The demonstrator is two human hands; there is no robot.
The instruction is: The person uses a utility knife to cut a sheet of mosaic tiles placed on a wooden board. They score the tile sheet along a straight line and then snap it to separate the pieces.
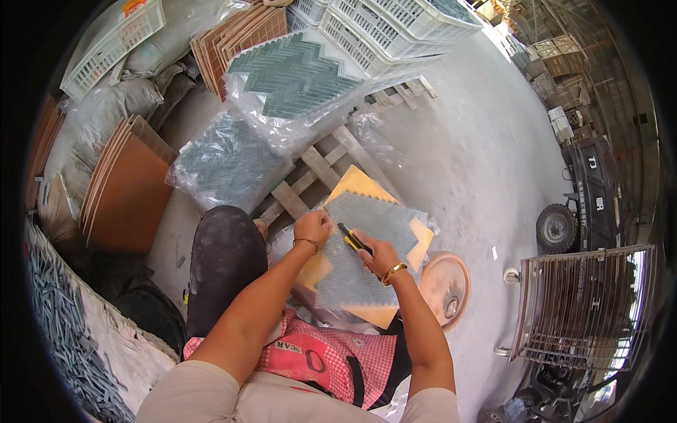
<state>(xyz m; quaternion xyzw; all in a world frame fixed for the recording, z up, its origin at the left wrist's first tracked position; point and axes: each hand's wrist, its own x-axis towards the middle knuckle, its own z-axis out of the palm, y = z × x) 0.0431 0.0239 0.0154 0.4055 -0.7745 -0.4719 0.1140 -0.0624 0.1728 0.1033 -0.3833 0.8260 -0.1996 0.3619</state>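
The left hand (pixel 312 227) presses flat on the grey mesh-backed mosaic sheet (pixel 360 254) lying under both hands, while the right hand (pixel 376 255) grips a yellow-and-black utility knife (pixel 352 240) on it.

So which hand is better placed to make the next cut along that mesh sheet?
Probably the right hand: it already grips the yellow-and-black utility knife, with the tip on the mesh sheet. The left hand presses on the sheet's left edge, steadying it against the orange board underneath.

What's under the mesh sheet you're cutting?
Under the grey mesh sheet lies an orange board, its corners showing at top, right and bottom. The left hand presses the sheet; the right hand holds a yellow-black utility knife. The board's middle is covered.
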